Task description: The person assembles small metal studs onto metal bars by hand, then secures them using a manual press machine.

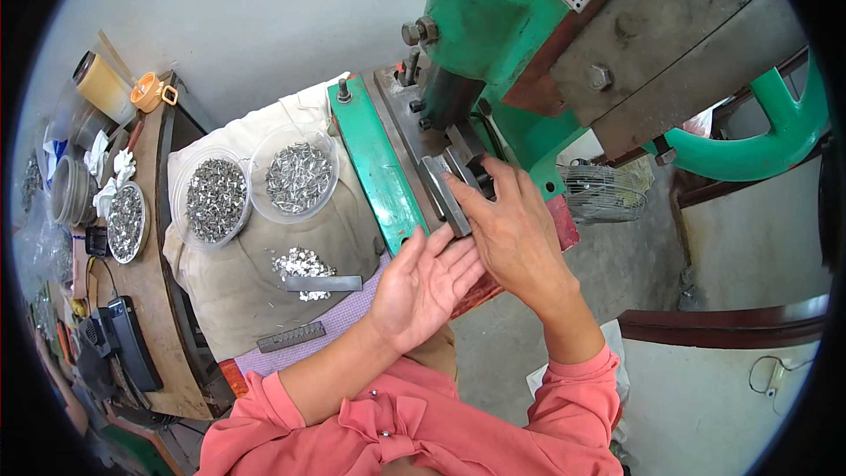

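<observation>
A green hand press [498,18] stands ahead of me, with a dark steel ram [451,92] above its bed. At the near end of the bed is a grey steel bar [447,198], set at a slant. My right hand [520,234] grips the steel bar from the right, thumb on top; its other fingertips are partly hidden behind the metal. My left hand [421,295] lies palm up with fingers stretched, just below the bar's near end. No part rests visibly in that palm. Whether its fingertips touch the bar, I cannot tell.
Two clear tubs [211,203] [295,176] of small metal parts sit on the cloth left of the press. Nearer lie a pile of shiny pieces [304,263], a flat grey strip [324,284] and a perforated strip [291,337]. A wooden bench [167,317] stands further left.
</observation>
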`<action>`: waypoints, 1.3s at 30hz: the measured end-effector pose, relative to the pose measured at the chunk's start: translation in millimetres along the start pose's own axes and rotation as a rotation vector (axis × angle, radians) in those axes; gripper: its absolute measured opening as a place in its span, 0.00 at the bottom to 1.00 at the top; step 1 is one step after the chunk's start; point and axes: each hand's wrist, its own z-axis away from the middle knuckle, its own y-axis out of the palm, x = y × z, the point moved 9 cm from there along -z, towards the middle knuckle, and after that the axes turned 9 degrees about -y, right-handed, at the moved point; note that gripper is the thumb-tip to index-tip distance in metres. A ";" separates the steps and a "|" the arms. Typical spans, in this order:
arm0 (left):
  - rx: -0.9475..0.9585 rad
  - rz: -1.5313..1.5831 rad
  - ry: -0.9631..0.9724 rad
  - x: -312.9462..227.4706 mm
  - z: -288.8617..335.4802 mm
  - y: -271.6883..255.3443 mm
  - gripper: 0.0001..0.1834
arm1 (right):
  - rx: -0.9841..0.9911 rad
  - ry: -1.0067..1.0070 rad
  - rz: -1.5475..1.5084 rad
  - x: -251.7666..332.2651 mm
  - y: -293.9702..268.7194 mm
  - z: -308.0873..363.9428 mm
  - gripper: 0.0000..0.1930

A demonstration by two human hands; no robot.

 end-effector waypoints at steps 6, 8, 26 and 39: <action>-0.075 -0.035 0.049 -9.7 -4.3 6.7 0.30 | 0.008 0.027 0.016 3.6 -2.1 0.9 0.25; -0.082 -0.035 0.032 -11.0 -6.0 8.6 0.31 | 0.030 0.035 0.014 5.7 -1.7 3.3 0.25; -0.176 -0.028 0.046 -10.9 -16.5 16.5 0.28 | -0.151 0.135 -0.012 24.9 -18.1 58.1 0.17; -0.159 -0.040 0.028 -9.7 -17.1 3.7 0.25 | -0.224 0.098 0.035 10.4 -19.3 38.8 0.15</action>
